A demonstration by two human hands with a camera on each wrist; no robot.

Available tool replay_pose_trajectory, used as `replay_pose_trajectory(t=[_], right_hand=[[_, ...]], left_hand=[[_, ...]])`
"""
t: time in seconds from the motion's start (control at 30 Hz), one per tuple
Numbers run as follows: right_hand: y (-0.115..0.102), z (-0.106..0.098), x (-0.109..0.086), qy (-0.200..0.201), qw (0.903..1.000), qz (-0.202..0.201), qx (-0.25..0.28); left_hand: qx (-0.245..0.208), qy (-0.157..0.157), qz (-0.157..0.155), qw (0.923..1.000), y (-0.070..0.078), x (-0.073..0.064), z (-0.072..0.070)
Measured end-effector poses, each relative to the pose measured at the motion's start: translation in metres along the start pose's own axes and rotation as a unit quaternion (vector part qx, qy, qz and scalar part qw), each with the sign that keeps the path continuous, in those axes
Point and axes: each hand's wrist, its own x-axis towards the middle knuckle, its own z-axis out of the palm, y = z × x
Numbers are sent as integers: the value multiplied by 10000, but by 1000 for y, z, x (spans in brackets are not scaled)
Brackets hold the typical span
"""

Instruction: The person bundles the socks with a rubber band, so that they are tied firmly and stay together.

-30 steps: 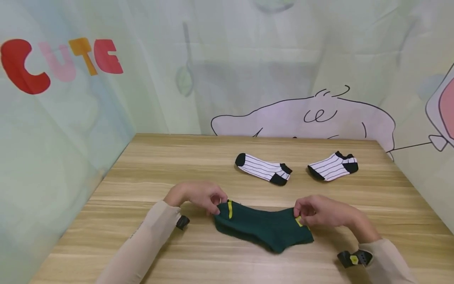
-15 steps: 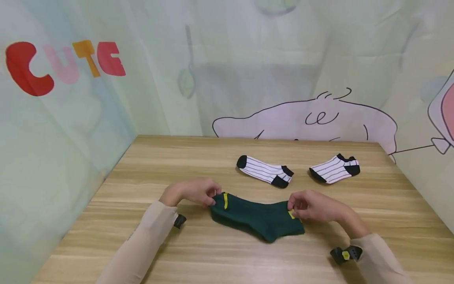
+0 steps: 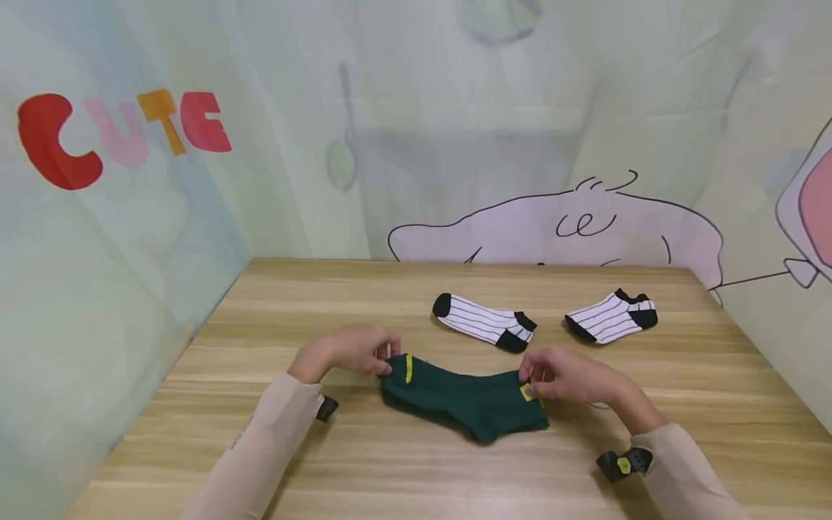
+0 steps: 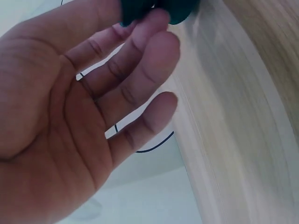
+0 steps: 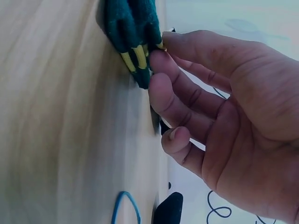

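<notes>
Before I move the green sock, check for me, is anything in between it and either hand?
Nothing visible is. The left hand pinches the green sock at its toe end and the right hand pinches it at the cuff end. The two striped socks lie farther back on the table, not between.

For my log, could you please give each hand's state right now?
Left hand: holding the green sock by its toe end.
Right hand: holding its cuff end.

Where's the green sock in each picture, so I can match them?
Head: green sock below centre, between left hand and right hand.
Left wrist: green sock cut off at the top edge, near middle.
Right wrist: green sock at the top, left of middle.
Shared landmark: the wooden table, in all three.
</notes>
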Motion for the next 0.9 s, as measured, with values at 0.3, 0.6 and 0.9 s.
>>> replay_pose_trajectory(t=[0.3,0.6,0.9], right_hand=[[-1,-7,0,336,9994,-80,-102],[0,-10,3,651,9976,249,-1],[2,-15,5,787,9964,267,146]], left_hand=[[-10,479,461,9978,-3,3,0],[-200,919,491,9944,-5,16,2],[-46,1491,556,9872,-3,31,3]])
